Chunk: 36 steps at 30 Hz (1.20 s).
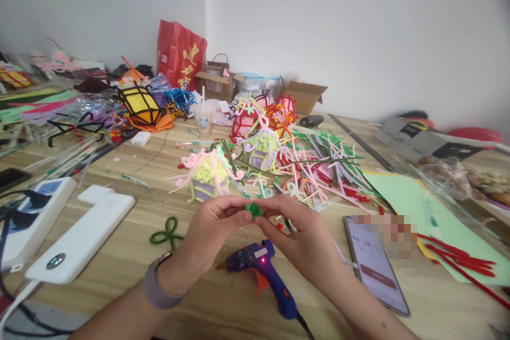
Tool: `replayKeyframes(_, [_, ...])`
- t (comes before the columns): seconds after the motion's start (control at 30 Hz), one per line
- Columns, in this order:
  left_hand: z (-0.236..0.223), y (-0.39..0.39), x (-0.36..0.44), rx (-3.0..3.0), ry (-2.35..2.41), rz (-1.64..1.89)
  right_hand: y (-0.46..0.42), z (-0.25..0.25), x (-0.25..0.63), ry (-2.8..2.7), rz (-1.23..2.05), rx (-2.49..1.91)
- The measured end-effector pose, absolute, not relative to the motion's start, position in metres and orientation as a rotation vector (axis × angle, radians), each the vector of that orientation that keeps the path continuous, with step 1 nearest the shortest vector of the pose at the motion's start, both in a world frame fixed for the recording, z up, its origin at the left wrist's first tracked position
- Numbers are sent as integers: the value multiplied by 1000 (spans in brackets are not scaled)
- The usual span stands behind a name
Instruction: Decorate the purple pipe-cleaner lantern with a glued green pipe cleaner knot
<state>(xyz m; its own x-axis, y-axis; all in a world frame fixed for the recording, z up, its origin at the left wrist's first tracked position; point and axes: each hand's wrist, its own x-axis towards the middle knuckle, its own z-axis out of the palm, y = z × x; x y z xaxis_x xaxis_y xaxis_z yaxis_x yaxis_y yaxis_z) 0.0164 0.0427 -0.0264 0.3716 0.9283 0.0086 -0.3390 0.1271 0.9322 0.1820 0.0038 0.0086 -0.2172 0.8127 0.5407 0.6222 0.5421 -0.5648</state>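
Observation:
Between the fingertips of my left hand [217,228] and my right hand [300,228] is a small bent piece of green pipe cleaner [254,209]. Both hands pinch it, thumbs on the near side, fingers on the far side. Below them a blue glue gun [255,257] lies on the table with its red light lit and nozzle toward the left. A dark green pipe-cleaner loop shape [167,231] lies left of my left wrist. Just beyond my hands stand two small pipe-cleaner lanterns, a yellow and pink one [209,175] and a yellow-green one [261,151].
A phone [376,265] lies to the right, near green paper [446,212] and red pipe cleaners [458,257]. Loose pipe cleaners [334,154] pile up behind. On the left are a white power bank [83,239] and a power strip [35,218]. A drink cup [204,119] stands farther back.

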Motion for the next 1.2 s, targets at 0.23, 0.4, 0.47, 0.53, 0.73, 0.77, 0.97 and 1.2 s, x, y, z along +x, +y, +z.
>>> replayKeyframes(0.23, [-26,44,17,1073,686,1051,5,6,180,-1928,319,-1170])
replayKeyframes(0.4, [-25,43,17,1038,647,1061,6,5,181,-1887,393,-1108])
replayKeyframes(0.47, [-24,43,17,1056,679,1068,7,4,180,-1902,418,-1126])
replayKeyframes(0.53, [-24,44,17,1081,725,1061,7,4,180,-1922,428,-1161])
replayKeyframes(0.73, [-24,44,19,1015,861,1078,7,2,178,-1929,454,-1184])
replayKeyframes(0.77, [-24,43,19,1014,872,1080,7,2,178,-1915,462,-1198])
replayKeyframes(0.97, [-26,39,19,1095,931,1040,7,4,178,-1793,571,-1340])
replayKeyframes(1.2, [-29,40,19,1203,953,1045,8,5,176,-1624,946,-1446])
